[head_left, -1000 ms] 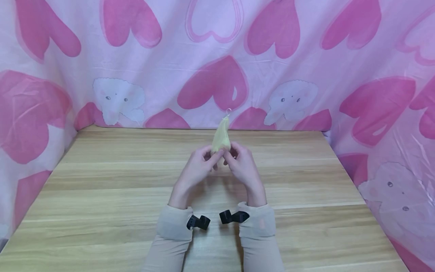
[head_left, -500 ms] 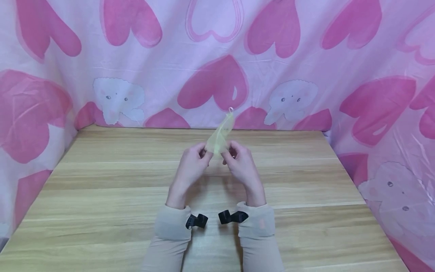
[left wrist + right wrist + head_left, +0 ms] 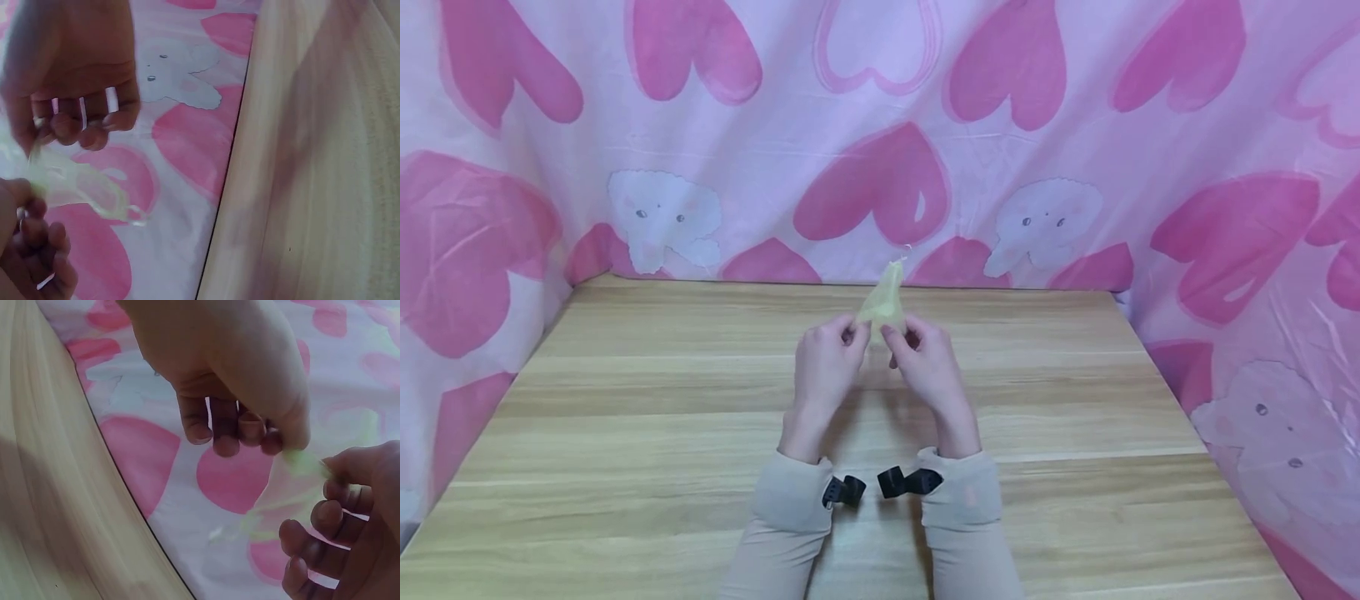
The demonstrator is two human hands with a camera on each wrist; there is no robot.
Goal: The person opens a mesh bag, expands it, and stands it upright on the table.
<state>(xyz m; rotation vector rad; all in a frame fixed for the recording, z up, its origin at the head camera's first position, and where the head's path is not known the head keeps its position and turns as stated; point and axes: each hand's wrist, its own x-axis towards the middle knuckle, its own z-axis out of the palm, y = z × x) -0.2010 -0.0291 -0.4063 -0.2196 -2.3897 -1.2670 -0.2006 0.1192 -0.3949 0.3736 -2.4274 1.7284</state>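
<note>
A sheer pale-yellow drawstring pouch is held up above the table's far part, with its narrow end and a thin cord loop pointing away. My left hand pinches the near edge of the pouch on the left between thumb and index finger. On the other side my right hand pinches the same edge, a small gap between both thumbs. In the left wrist view the pouch stretches out past the fingertips, its loop at the tip. The right wrist view shows the cloth blurred and see-through between both hands.
The wood-grain table lies below both arms. A pink curtain with hearts and elephants hangs behind it and along both sides. Each sleeve cuff carries a small black wrist camera.
Both hands first pinched with thumbs together, then the left hand moved left and spread the pouch's near edge. Its tip swung right, then back left and slightly lower.
</note>
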